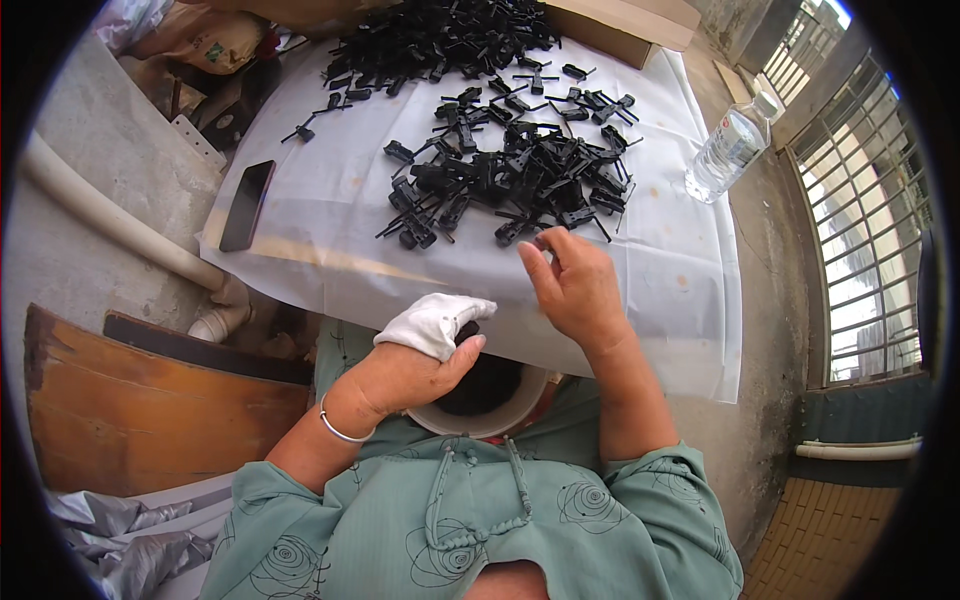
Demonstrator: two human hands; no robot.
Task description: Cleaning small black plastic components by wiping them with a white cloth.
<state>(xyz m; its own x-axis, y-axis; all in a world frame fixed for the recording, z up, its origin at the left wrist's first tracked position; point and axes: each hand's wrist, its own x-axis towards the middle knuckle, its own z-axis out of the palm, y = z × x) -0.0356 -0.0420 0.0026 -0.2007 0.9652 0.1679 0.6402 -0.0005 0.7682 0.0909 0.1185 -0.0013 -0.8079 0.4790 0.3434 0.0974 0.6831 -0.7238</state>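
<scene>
My left hand (430,335), in a white glove (425,322) that leaves the thumb bare, is curled in front of the table edge. A bit of a black part (467,329) shows between its gloved fingers and thumb; most of it is hidden. Bare, my right hand (578,285) hovers over the near side of the table with its fingers bent and the thumb apart from them. Nothing shows in its grasp. Just beyond its fingertips lies a loose heap of small black plastic parts (530,170) with thin rods sticking out.
A larger pile of similar black parts (440,40) covers the far side, by a cardboard box (610,35). On the white-sheeted table (330,210) lie a dark phone (247,205) and, to the right, a clear water bottle (730,147). Below the table edge is a white bucket (440,418) with dark contents.
</scene>
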